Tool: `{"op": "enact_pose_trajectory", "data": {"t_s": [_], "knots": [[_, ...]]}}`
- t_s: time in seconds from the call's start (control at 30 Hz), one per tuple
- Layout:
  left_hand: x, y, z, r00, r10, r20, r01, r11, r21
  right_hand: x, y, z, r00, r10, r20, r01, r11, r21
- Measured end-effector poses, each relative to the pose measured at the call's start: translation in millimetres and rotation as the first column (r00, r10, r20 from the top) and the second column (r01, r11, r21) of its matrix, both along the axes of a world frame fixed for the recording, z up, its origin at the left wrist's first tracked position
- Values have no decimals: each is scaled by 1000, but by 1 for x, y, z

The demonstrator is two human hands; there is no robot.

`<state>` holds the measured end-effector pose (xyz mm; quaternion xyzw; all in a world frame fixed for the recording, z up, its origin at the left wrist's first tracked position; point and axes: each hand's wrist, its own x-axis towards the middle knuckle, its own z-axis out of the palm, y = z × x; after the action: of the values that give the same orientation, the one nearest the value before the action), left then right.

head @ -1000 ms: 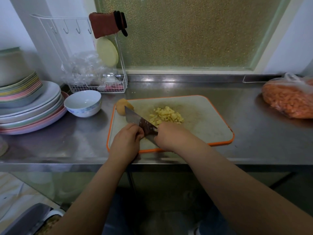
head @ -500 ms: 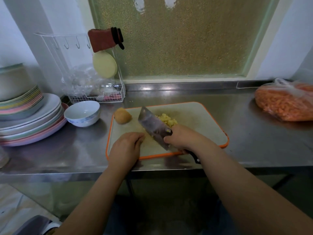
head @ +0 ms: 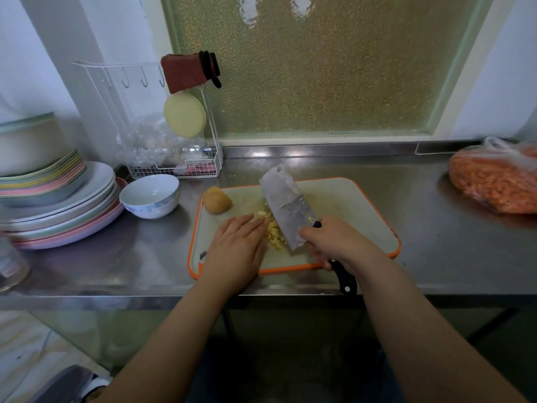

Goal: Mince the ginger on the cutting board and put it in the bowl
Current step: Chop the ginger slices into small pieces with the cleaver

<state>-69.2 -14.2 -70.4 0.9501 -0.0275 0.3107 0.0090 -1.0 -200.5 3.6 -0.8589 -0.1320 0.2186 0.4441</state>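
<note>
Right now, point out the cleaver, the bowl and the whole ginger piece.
cleaver [head: 286,203], head view, middle of the flat blade.
bowl [head: 151,206], head view, outer wall.
whole ginger piece [head: 216,200], head view, its middle.

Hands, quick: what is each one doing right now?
Left hand: open, fingers straight, flat beside the minced ginger on the cutting board.
Right hand: closed, gripping the cleaver.

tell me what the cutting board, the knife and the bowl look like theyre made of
Cutting board: probably plastic, matte pale face with an orange rim. Knife: dull grey metal blade, likely steel, with a glossy black handle. Bowl: looks like glazed ceramic, shiny white with a blue pattern outside.
</note>
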Motion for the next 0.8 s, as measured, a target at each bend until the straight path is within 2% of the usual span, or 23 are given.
{"op": "enact_pose_trajectory", "data": {"t_s": [0.1, 0.2, 0.27, 0.47, 0.63, 0.8], "knots": [[5, -5, 19, 999, -11, -31, 6, 985, -175, -1, -3, 0, 999, 12, 36, -12, 1000, -15], [19, -6, 35, 999, 25, -40, -40, 902, -429, -1, -6, 0, 998, 3, 67, 0, 999, -32], [30, -6, 42, 997, 69, -32, -75, 843, -533, 0, -8, -1, 997, -10, 77, 13, 999, -42], [48, -8, 57, 981, 79, -179, -171, 788, -591, -2, -16, -2, 996, 11, 87, -6, 998, -58], [44, -2, 52, 991, 5, -135, -99, 703, -704, -2, -17, -3, 996, 31, 87, -26, 998, -64], [41, 6, 43, 990, -69, -125, -37, 719, -694, 0, -14, -2, 994, 20, 104, -13, 998, -68]]}}
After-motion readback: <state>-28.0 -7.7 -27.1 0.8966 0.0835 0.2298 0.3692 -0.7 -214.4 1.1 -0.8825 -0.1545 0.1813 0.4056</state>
